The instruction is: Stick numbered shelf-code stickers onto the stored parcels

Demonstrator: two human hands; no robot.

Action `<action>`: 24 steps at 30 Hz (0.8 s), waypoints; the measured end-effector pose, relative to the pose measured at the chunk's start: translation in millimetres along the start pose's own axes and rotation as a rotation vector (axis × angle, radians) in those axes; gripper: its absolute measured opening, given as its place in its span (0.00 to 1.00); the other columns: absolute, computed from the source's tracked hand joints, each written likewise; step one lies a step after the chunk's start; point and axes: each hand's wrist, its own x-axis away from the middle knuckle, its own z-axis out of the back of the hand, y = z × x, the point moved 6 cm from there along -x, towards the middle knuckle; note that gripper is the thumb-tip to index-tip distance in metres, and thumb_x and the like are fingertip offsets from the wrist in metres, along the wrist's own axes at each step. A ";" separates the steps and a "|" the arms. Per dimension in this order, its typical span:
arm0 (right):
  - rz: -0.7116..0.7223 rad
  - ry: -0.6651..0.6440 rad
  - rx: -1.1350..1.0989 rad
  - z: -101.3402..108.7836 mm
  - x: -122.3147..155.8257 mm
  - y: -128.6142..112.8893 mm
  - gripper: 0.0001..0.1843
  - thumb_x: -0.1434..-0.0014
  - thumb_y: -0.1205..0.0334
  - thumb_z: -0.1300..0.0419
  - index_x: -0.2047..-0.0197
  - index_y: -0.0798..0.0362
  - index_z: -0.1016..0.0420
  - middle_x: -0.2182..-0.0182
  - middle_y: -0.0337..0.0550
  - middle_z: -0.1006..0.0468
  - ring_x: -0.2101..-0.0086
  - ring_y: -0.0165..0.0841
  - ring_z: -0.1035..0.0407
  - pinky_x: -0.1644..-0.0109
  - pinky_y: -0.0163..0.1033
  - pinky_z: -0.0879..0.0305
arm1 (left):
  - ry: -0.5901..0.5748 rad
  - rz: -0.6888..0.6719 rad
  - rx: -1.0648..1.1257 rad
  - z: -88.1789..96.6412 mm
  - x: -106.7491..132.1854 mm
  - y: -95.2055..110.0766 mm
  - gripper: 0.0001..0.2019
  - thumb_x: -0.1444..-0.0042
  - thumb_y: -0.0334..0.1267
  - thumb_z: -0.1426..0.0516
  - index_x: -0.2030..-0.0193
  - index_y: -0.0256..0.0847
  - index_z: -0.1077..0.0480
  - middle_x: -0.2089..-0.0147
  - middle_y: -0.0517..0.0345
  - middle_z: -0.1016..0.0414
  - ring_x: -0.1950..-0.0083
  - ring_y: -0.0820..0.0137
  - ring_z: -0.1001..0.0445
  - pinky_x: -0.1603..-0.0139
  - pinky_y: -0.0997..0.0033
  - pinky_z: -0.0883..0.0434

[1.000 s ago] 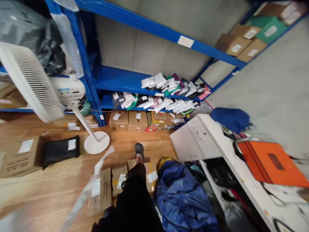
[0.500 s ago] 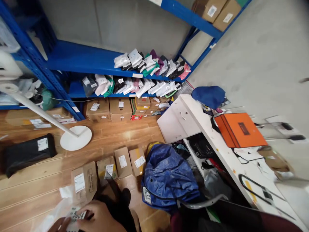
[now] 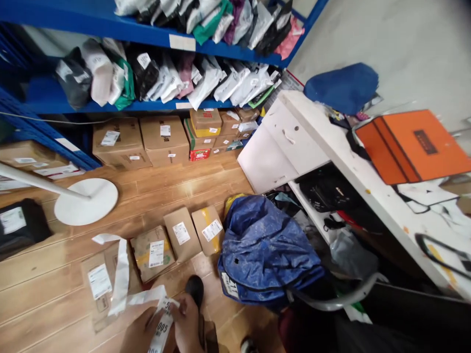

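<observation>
A white strip of printed number labels (image 3: 161,329) runs between my hands at the bottom of the view, with "005" readable on it. My left hand (image 3: 139,329) is closed on the strip from the left side. On the right, my right hand (image 3: 186,322) pinches the strip's edge between thumb and fingers. A loose white length (image 3: 120,279) of the strip curls up and away to the left, over a cardboard box (image 3: 106,289) with a shipping label. Several more labelled cardboard boxes (image 3: 181,233) stand on the floor just beyond my hands.
A blue sack (image 3: 268,245) slumps right of the boxes, beside a white desk (image 3: 268,157) bearing an orange box (image 3: 423,144). Blue shelves (image 3: 147,34) hold several bagged parcels (image 3: 206,81). A round white stand base (image 3: 86,201) and a black parcel (image 3: 22,228) are at left.
The view has moved closer to the shelves and desk. My hands have shifted right, and a longer stretch of the label strip now shows, its loose end curling over the box.
</observation>
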 end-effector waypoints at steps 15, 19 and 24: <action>-0.055 -0.358 -0.193 -21.9 -172.6 159.3 0.30 0.83 0.45 0.25 0.75 0.55 0.21 0.79 0.34 0.25 0.79 0.23 0.37 0.72 0.33 0.41 | -0.173 -0.223 -0.031 -85.2 -159.9 -148.9 0.19 0.57 0.55 0.45 0.63 0.46 0.28 0.60 0.60 0.19 0.51 0.58 0.24 0.53 0.71 0.28; -0.047 -0.347 -0.178 -5.1 -221.6 180.4 0.32 0.90 0.47 0.25 0.77 0.55 0.22 0.81 0.33 0.26 0.81 0.23 0.38 0.73 0.33 0.42 | -0.277 -0.315 -0.128 -124.1 -204.9 -152.7 0.19 0.51 0.58 0.47 0.63 0.46 0.28 0.65 0.63 0.19 0.59 0.61 0.22 0.59 0.71 0.27; 0.140 -0.209 -0.276 19.6 -247.2 184.9 0.31 0.85 0.40 0.26 0.80 0.55 0.24 0.82 0.35 0.27 0.81 0.25 0.37 0.75 0.35 0.40 | -0.177 -0.462 -0.295 -155.4 -234.4 -128.6 0.19 0.47 0.57 0.53 0.73 0.45 0.33 0.73 0.57 0.22 0.66 0.61 0.24 0.65 0.67 0.29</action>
